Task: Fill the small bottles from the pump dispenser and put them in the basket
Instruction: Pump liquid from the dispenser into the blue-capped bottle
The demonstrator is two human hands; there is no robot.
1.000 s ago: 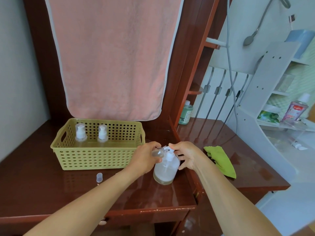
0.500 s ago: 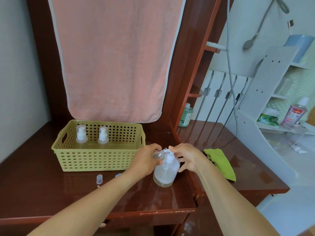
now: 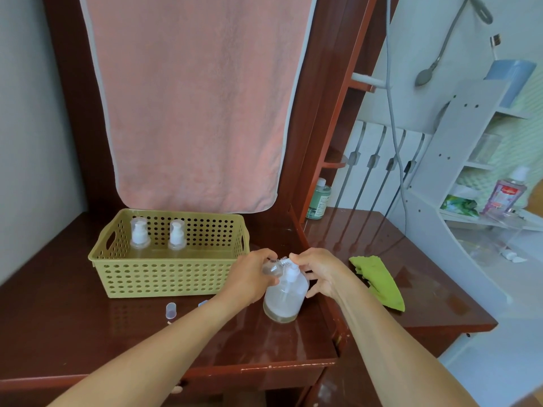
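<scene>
Fingers of left hand [image 3: 249, 280] curled tight round small bottle [image 3: 271, 268], tilted at pump dispenser [image 3: 284, 295] spout. Right hand [image 3: 318, 273] fingers bent, pressing pump head. Dispenser on table [image 3: 73, 333], near basket [image 3: 169, 277] holding two filled bottles [image 3: 139, 236]. Hands, bottle unchanged from half second before.

A glossy dark red-brown table [image 3: 73, 333] fills the corner. Behind it a pink towel [image 3: 194, 98] hangs over a brown wooden panel [image 3: 317, 83]. Left of the towel the wall [image 3: 26, 127] is plain grey. Right of the table stands a white shelf unit [image 3: 470, 136], with a grey cable [image 3: 392, 92] hanging in front of it. Daylight reflects off the tabletop.
</scene>
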